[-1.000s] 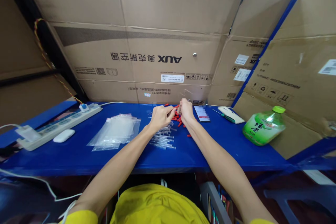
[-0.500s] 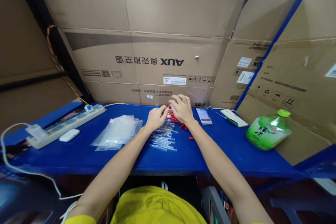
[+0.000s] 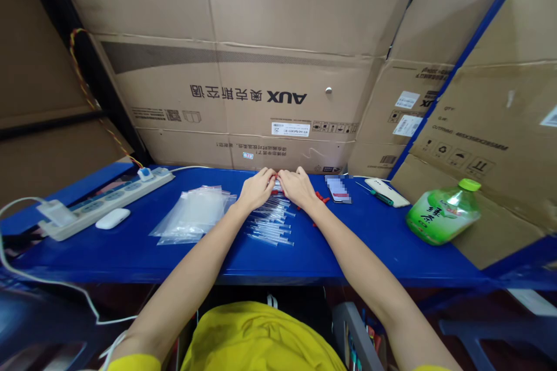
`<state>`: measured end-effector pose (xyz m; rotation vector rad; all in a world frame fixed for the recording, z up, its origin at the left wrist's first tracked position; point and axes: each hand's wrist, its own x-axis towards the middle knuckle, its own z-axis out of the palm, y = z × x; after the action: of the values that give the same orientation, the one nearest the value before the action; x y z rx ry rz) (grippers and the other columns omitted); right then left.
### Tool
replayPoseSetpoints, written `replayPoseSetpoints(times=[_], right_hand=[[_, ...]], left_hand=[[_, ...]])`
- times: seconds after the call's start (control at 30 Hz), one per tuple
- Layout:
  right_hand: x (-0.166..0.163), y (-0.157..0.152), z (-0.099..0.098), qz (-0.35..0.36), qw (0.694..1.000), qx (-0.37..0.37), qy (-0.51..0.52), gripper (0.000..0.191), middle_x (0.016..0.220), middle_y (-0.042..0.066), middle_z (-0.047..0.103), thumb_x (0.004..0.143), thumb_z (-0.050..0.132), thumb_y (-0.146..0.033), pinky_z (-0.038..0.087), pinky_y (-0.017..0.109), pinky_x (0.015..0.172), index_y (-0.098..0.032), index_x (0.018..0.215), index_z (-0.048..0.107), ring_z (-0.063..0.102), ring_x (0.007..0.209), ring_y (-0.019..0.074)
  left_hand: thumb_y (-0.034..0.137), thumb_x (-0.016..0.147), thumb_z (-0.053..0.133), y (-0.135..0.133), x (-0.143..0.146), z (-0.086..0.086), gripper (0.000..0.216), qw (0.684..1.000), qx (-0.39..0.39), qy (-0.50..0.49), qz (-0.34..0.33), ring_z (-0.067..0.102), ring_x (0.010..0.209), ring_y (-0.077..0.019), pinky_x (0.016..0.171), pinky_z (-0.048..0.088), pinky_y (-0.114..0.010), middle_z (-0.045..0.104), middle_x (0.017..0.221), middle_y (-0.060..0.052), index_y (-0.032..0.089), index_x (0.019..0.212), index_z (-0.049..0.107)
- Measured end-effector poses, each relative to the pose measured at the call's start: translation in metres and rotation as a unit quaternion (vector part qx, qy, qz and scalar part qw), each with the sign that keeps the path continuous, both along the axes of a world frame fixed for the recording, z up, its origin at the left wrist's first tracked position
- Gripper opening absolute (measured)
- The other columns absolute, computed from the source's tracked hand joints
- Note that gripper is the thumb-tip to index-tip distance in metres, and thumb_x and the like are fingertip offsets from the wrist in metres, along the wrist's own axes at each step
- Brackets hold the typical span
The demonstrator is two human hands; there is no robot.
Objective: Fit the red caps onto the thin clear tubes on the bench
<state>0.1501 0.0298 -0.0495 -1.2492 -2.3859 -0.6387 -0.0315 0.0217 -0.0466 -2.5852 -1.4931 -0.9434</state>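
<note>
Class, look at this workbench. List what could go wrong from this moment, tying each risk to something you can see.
1. The clear tubes lie loose between the forearms on the blue bench; a dragged arm might roll some off the front edge.
2. Small red caps sit scattered beside the right hand and could be flicked away and lost.
3. The green bottle rests tilted beside the cardboard; it could roll toward the phone.
</note>
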Motion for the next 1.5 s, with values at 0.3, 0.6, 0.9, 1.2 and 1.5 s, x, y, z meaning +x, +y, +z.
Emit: replayPoseSetpoints(times=[0.3,0.6,0.9,1.2,1.5], right_hand=[[-0.001,-0.006,0.001,0.023,0.999,-0.028,-0.033,0.027,0.103,0.012,0.071,0.109,0.035,-0.019,0.028,0.038,0.087,-0.014,0.111,0.061,0.062,0.091,0.0242],[-0.004,-0.006,-0.004,0.025,0.999,-0.024,-0.042,0.029,0.106,0.013,0.072,0.104,0.04,-0.013,0.028,0.04,0.092,-0.014,0.122,0.063,0.064,0.092,0.0243],[-0.004,-0.006,-0.003,0.012,0.999,-0.025,-0.038,0.031,0.102,0.011,0.074,0.105,0.039,-0.015,0.026,0.039,0.089,-0.015,0.123,0.064,0.063,0.087,0.0226],[0.009,-0.008,0.006,0.033,0.999,-0.02,0.003,0.033,0.096,0.009,0.077,0.111,0.036,-0.029,0.022,0.037,0.082,-0.017,0.107,0.066,0.062,0.081,0.0199],[0.016,-0.015,0.019,-0.027,0.994,-0.105,0.011,0.039,0.099,0.01,0.08,0.113,0.033,-0.033,0.03,0.034,0.084,-0.018,0.11,0.069,0.07,0.086,0.0207]], left_hand=[[0.026,0.107,0.036,0.006,0.001,-0.008,0.023,0.998,-0.03,0.056,-0.005,0.067,0.104,-0.0231,0.087,0.05,-0.034,0.068,0.111,-0.009,0.02,0.107,0.059],[0.024,0.106,0.039,0.007,0.011,-0.009,0.025,0.998,-0.041,0.044,0.023,0.065,0.107,-0.026,0.093,0.05,-0.037,0.07,0.111,-0.013,0.017,0.103,0.063],[0.013,0.1,0.041,0.013,0.013,-0.012,0.024,1.0,0.005,0.005,0.007,0.065,0.098,-0.0253,0.091,0.05,-0.036,0.069,0.099,-0.013,0.017,0.091,0.062],[0.012,0.097,0.04,0.003,0.005,-0.008,0.022,0.998,0.002,-0.015,-0.069,0.065,0.098,-0.0234,0.089,0.051,-0.035,0.068,0.103,-0.01,0.019,0.1,0.061],[0.029,0.108,0.037,-0.006,0.012,-0.003,0.025,0.996,0.032,0.072,-0.035,0.063,0.105,-0.0225,0.094,0.05,-0.036,0.063,0.119,-0.011,0.02,0.116,0.06]])
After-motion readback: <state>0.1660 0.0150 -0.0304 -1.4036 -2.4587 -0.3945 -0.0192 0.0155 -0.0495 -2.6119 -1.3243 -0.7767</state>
